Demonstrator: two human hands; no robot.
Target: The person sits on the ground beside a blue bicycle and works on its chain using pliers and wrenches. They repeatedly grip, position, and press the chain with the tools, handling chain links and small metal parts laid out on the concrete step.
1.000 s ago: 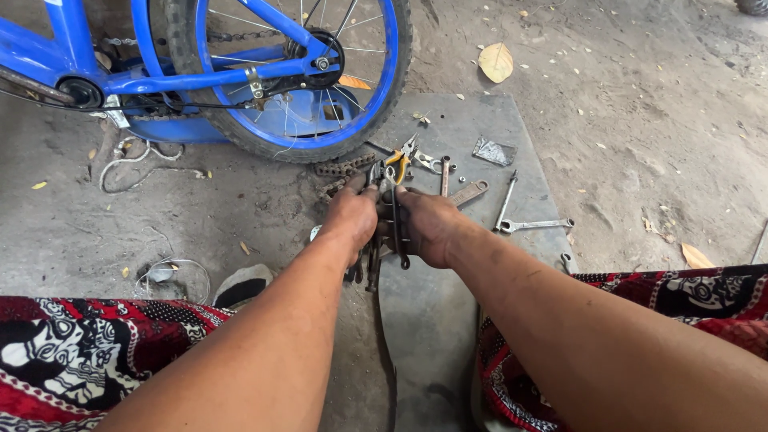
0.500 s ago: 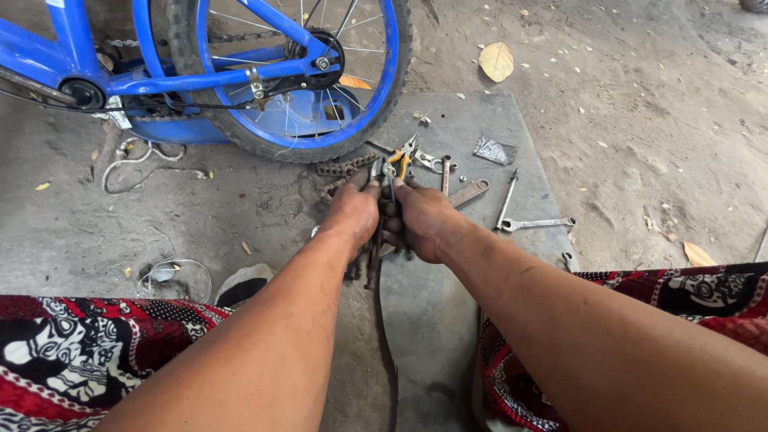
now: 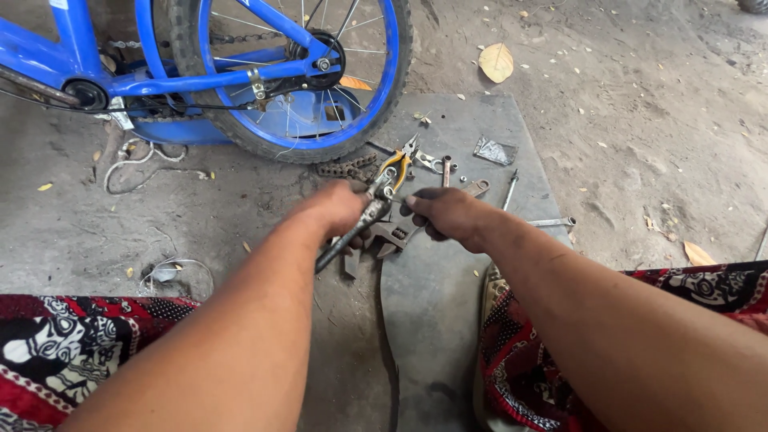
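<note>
Resting above the red patterned cloth, both forearms are stretched forward. A dark metal tool is clenched in the left hand, while its head is gripped by the right hand over a grey mat. Beyond, yellow-handled pliers, wrenches and a blue bicycle wheel are seen.

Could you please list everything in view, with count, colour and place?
bicycle: one, blue, top left, rear wheel on the ground
mat: one, grey, centre
pliers: one, yellow-handled, on the mat by the wheel
chain piece: one, rusty, beside the pliers
adjustable wrench: one, dark, under the hands
loose spanners: a few, grey, right of the mat
dry leaf: one, tan, top
patterned cloth: red, black and white, over both knees
left hand: gripping a dark tool
right hand: at that tool's tip
</note>
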